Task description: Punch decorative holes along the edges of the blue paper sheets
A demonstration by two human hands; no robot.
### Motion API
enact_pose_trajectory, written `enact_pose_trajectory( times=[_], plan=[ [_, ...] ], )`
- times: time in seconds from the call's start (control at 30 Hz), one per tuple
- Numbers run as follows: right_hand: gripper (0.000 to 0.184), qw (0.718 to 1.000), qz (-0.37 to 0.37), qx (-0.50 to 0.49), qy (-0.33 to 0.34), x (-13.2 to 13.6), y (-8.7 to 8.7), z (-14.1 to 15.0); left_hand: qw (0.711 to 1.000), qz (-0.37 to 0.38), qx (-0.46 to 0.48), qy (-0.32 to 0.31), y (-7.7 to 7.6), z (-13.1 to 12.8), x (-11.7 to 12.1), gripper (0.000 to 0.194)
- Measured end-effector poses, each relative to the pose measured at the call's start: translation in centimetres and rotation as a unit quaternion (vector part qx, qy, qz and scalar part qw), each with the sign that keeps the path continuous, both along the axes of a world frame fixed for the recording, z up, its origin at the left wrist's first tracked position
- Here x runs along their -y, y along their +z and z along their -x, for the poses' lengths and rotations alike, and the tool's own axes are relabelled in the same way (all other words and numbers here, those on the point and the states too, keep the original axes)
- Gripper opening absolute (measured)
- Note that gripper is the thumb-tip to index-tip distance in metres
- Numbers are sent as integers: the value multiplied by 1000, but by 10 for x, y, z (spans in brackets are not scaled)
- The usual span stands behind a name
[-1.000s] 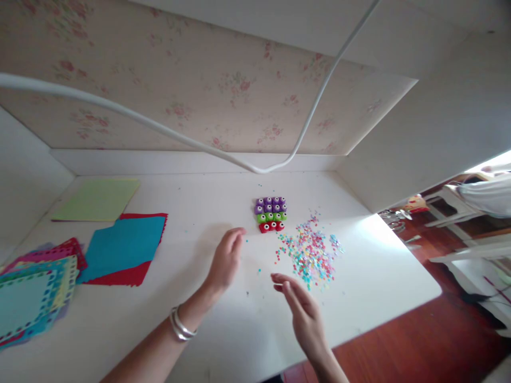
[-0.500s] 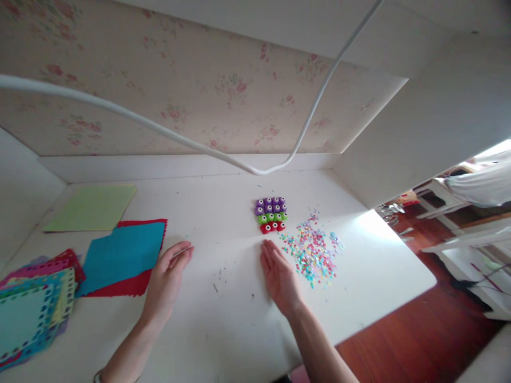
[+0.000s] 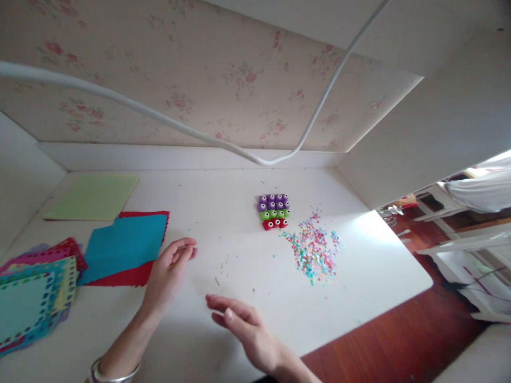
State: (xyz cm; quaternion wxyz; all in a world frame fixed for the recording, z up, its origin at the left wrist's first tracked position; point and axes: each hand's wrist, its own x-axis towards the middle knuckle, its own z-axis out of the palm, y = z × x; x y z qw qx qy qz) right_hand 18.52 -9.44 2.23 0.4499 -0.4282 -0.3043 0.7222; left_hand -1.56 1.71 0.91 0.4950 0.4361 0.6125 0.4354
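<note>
My left hand (image 3: pixel 171 266) is over the white tabletop, just right of a blue sheet (image 3: pixel 128 239) lying on a red one (image 3: pixel 136 274). Its fingers are curled, with the thumb close to the fingertips; what they hold, if anything, is hidden. Nothing shows in my right hand (image 3: pixel 243 324), open with fingers stretched leftward, low over the front of the table. Dark crumbs (image 3: pixel 222 268) lie between and beyond the hands. Farther back, small purple, green and red eyeball-like pieces (image 3: pixel 273 211) stand in tidy rows. Colourful confetti (image 3: pixel 315 247) is spread to their right.
Several patterned sheets (image 3: pixel 32 298) are stacked at the left, with a pale green sheet (image 3: pixel 91 197) behind them. A white cable (image 3: pixel 159 119) hangs across the view before the floral wall. The table's right edge (image 3: pixel 431 282) is above a reddish wooden floor (image 3: pixel 379 330).
My right hand has moved left and nearer to me, away from the confetti and the eyeball-like pieces. My left hand has stayed almost in place. The view has shifted slightly.
</note>
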Motion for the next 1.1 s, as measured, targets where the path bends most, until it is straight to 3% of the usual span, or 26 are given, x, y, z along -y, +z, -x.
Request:
enact_pose_trajectory(
  times=[0.07, 0.13, 0.27, 0.37, 0.43, 0.53, 0.73, 0.9, 1.1],
  plan=[
    [42, 998, 14, 2, 67, 9, -8, 18, 999, -10, -31, 1, 0, 5, 0, 38],
    [44, 999, 27, 10, 40, 7, -17, 13, 996, -30, -85, -7, -2, 12, 1, 37],
    [40, 982, 24, 48, -183, -17, -27, -55, 955, -131, -256, -69, -8, 26, 0, 32],
    [31, 935, -35, 109, -337, -29, -24, -108, 887, -213, -392, -116, -10, 27, -4, 32],
    [26, 913, -68, 137, -378, -30, -20, -123, 844, -243, -457, -142, -11, 22, -9, 34],
    [24, 920, -81, 160, -348, -23, -16, -113, 800, -245, -525, -155, -12, 12, -17, 37],
    [35, 956, -48, 225, -182, -13, -14, -66, 748, -207, -615, -135, -10, 3, -29, 40],
    [36, 945, -64, 288, -138, -10, -7, -70, 748, -192, -618, -147, 0, -26, -11, 38],
    [33, 923, -88, 337, -165, -6, 8, -80, 786, -257, -489, -279, 8, -122, 35, 27]
  ],
)
